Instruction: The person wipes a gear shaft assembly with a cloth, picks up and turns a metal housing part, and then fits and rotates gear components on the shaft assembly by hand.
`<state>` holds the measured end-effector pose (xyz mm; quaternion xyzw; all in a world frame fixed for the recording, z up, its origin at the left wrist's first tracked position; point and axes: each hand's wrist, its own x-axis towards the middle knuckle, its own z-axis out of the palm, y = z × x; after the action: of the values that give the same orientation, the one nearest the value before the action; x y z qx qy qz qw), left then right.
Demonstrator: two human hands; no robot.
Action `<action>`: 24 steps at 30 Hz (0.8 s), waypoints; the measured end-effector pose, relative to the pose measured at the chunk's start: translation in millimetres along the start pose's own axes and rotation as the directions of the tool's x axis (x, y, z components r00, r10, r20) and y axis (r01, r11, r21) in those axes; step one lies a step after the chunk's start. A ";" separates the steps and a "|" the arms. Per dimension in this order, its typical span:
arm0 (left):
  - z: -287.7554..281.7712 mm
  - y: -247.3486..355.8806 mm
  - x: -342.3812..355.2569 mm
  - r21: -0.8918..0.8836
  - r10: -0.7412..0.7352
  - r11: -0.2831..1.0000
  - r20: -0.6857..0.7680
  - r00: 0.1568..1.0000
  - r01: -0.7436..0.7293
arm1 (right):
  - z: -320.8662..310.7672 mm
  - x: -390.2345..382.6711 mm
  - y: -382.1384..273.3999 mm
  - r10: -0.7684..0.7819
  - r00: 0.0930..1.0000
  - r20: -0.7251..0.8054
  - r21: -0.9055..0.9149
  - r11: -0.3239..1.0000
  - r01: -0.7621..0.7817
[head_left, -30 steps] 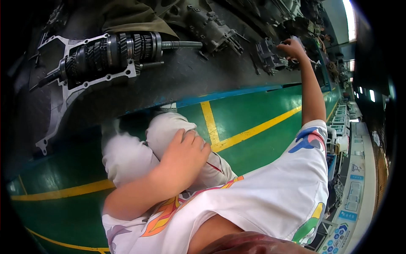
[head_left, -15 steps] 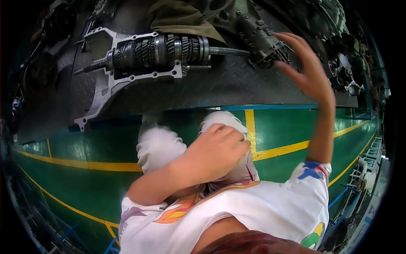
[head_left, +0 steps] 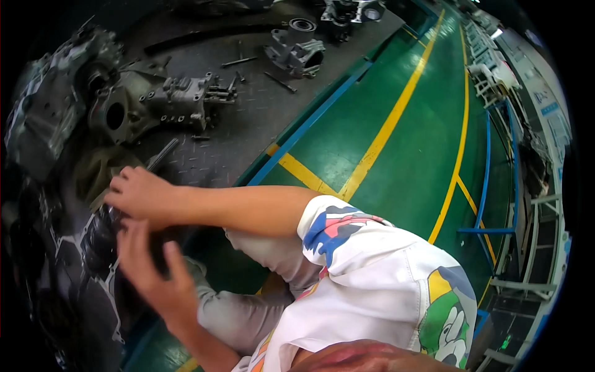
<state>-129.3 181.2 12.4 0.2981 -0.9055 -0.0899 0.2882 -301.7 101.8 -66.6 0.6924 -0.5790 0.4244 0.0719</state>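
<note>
Hands (head_left: 145, 239) over half-hidden dark gear assembly (head_left: 99, 242)

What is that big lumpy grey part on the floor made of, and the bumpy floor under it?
The grey housing looks like cast metal, probably aluminium: dull, rough grey skin with bolt holes and ribs. The dark floor plate looks like steel tread plate: a raised, repeating bump pattern with a faint sheen.

Both hands are found at the left: the right hand (head_left: 141, 193) is laid flat on the geared shaft assembly (head_left: 93, 239), with the left hand (head_left: 149, 270) just below it, fingers spread against the same part. A metal housing (head_left: 164, 102) is set on the plate floor (head_left: 248, 133) above them. Further back another casting (head_left: 297, 49) is placed. The painted floor (head_left: 409, 149) is spread out to the right.
</note>
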 end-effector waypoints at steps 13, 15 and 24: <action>-8.5 -84.8 115.5 0.215 0.184 0.959 0.023 0.983 -0.185 | -47.6 -25.4 33.5 0.069 0.998 0.001 0.106 0.992 -0.068; -1.7 -97.9 115.1 0.220 0.218 0.936 0.246 0.944 -0.274 | -48.7 -27.0 30.3 0.088 0.996 0.007 0.087 0.992 -0.089; 6.7 -102.7 96.9 0.185 0.154 0.966 0.155 0.976 -0.182 | -57.9 -16.8 30.6 0.007 1.000 0.018 0.121 0.993 -0.009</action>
<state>-146.6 41.1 17.9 0.2401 -0.9499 0.0047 0.2000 -356.8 138.7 -53.5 0.6968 -0.5557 0.4529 0.0231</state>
